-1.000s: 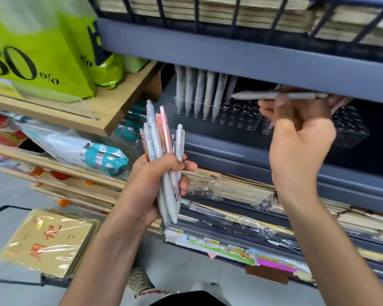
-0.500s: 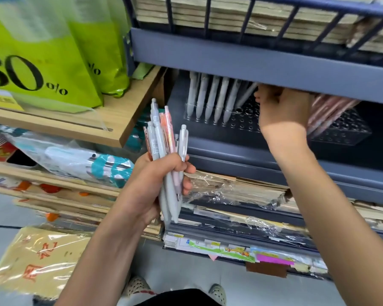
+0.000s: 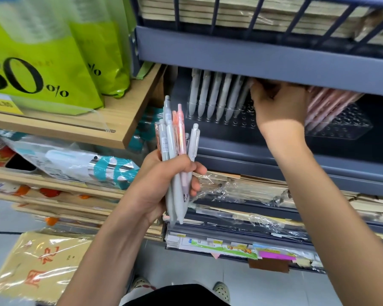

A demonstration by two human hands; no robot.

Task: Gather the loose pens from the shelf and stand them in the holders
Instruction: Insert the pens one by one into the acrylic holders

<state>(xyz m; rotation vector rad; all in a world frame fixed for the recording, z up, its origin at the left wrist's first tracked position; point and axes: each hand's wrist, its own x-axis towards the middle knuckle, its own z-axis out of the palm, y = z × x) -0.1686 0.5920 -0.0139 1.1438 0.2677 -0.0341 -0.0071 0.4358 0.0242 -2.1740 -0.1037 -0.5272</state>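
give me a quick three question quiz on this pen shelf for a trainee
1. True or false: the left hand grips a bundle of pens, grey and pink.
2. What colour are the upright pens in the left holder? A grey B green C black
3. Fill in: the leaning pens in the right holder are ____.
Key: 1 true; 2 A; 3 pink.

Pens (image 3: pixel 175 155): smooth matt plastic. Holders (image 3: pixel 349 127): clear glossy plastic. Shelf front (image 3: pixel 252 60): matt painted metal. Left board (image 3: pixel 124 120): matt wood grain. Green bags (image 3: pixel 53 51): glossy. Notebook wrap (image 3: pixel 230 186): crinkled shiny film.
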